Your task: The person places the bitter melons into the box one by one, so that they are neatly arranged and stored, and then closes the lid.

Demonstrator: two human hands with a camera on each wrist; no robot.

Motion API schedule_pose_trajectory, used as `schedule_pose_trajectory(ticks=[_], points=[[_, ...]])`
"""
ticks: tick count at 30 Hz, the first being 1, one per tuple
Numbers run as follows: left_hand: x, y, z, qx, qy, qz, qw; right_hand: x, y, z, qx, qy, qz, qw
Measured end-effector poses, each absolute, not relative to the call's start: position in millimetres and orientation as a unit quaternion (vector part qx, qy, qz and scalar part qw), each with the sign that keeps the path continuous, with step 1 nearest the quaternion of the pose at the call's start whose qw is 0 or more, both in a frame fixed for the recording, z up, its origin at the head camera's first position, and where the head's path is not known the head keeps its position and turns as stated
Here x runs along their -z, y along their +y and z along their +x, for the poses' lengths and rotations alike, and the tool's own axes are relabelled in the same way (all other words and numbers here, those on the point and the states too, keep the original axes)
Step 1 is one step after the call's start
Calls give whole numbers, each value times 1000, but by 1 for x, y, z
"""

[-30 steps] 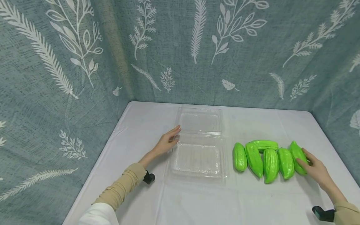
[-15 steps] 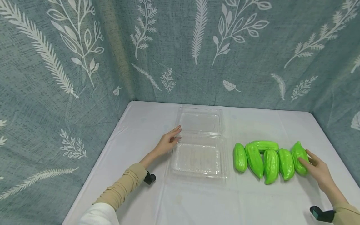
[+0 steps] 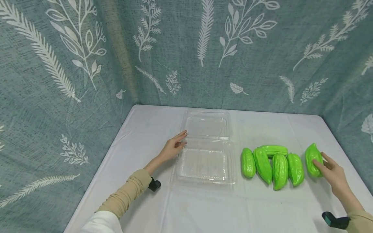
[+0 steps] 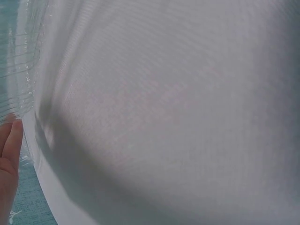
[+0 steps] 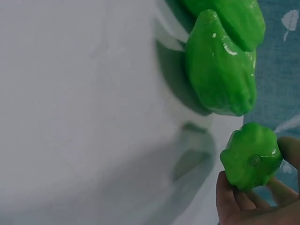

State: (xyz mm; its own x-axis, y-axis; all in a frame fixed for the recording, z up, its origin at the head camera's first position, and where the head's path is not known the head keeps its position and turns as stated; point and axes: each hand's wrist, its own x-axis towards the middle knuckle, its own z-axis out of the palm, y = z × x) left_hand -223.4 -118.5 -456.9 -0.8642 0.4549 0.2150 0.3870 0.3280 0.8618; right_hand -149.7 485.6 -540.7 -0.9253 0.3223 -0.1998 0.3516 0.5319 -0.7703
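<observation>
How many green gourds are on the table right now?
6. Four lie in a row right of the clear container, at and; one lies crosswise behind them; the right hand grips the sixth. None looks hidden.

The right hand (image 5: 253,206) is gripping a green ridged gourd (image 5: 251,155) by its end, lifting it off the white tablecloth (image 5: 79,117). Two more gourds (image 5: 220,75) are lying just beside.
</observation>
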Motion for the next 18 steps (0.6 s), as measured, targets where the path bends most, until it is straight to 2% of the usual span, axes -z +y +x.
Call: schedule_pose_trajectory(ticks=[18], points=[[454,-117,-222,-510,820,256,35,539,478,-174,448,873,191,-22]])
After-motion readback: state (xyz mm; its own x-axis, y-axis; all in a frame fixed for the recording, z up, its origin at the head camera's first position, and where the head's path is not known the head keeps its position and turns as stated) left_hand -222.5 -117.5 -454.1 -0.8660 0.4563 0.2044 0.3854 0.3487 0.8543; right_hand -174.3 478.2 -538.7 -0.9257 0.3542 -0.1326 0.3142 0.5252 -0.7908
